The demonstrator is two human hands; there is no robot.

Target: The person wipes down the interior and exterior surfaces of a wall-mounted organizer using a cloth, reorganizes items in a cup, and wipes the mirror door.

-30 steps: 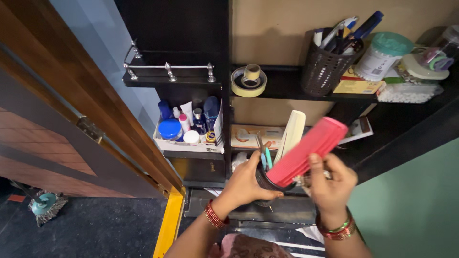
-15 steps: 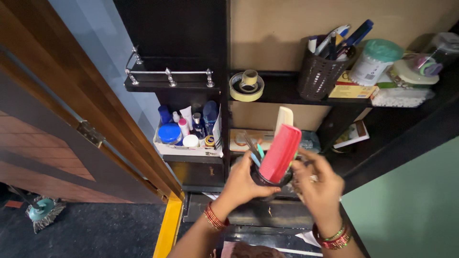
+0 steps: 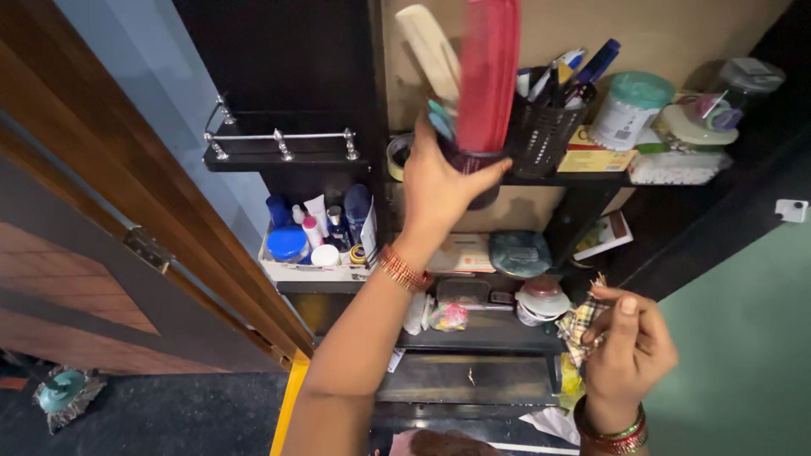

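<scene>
Fingers (image 3: 486,173) of the left hand (image 3: 439,190) wrap round a small dark cup (image 3: 473,173), thumb on the near side, so that most of the cup is hidden behind the palm and only a strip of its rim and right side shows. The cup is raised to the level of the upper shelf (image 3: 583,177), touching or just beside the black mesh pen holder (image 3: 541,135); whether it rests on the shelf cannot be told. Out of it stand a red comb (image 3: 488,67), broad and upright, blurred and cut off at the top edge, a cream comb (image 3: 431,46) leaning left, and a few teal handles (image 3: 441,122) too smeared to name.

Lower right, the right hand (image 3: 629,350) is curled, its fingers (image 3: 621,325) pinching a small checked scrap of cloth or paper (image 3: 581,319), partly covered by the thumb; what it is cannot be made out. Red bangles sit on both wrists.

Further out, the upper shelf carries a white tub with a teal lid (image 3: 629,105) and a yellow box (image 3: 596,156). A roll of tape (image 3: 395,156) peeps from behind the left hand. To the left, a white tray (image 3: 304,268) holds blue and white bottles.
</scene>
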